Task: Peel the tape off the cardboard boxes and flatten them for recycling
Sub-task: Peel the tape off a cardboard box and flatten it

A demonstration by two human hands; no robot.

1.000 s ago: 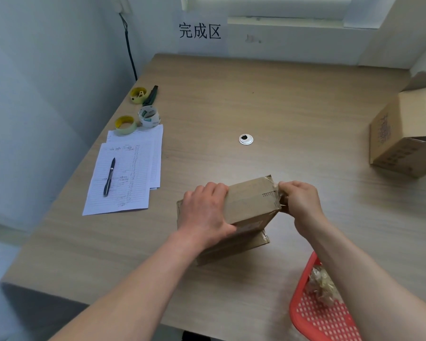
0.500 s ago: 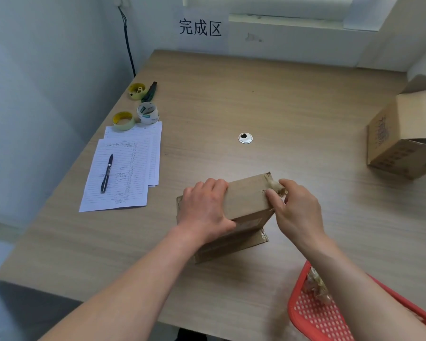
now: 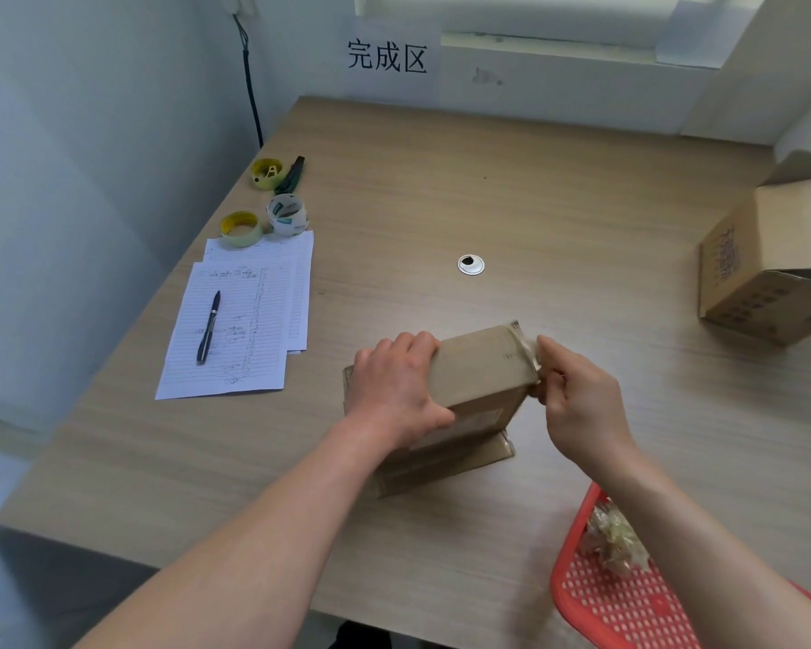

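At the near middle of the worktop (image 3: 534, 189), in the head view, the small cardboard box (image 3: 478, 367) stands on its lower flaps, and your left hand (image 3: 394, 386) grips its left end, fingers curled over the top edge and thumb across the near face. Your right hand (image 3: 577, 395) pinches the clear tape (image 3: 527, 348) where it wraps the box's right top corner; the fingertips sit right against the cardboard. Keep the left hand's hold firm so the box does not tip or slide as you pull. Draw the tape back low along the surface, slowly, so that it likely comes away in one strip instead of tearing or lifting the paper skin. If the end slips, pick it up again at the corner.

At the near right edge, the red basket (image 3: 595, 611) holds a crumpled wad of clear tape scraps (image 3: 614, 541), partly hidden behind your right forearm; the freed strip probably belongs there. At the far right, a second cardboard box (image 3: 764, 269) sits well apart, its upper flap raised; what is inside cannot be seen.
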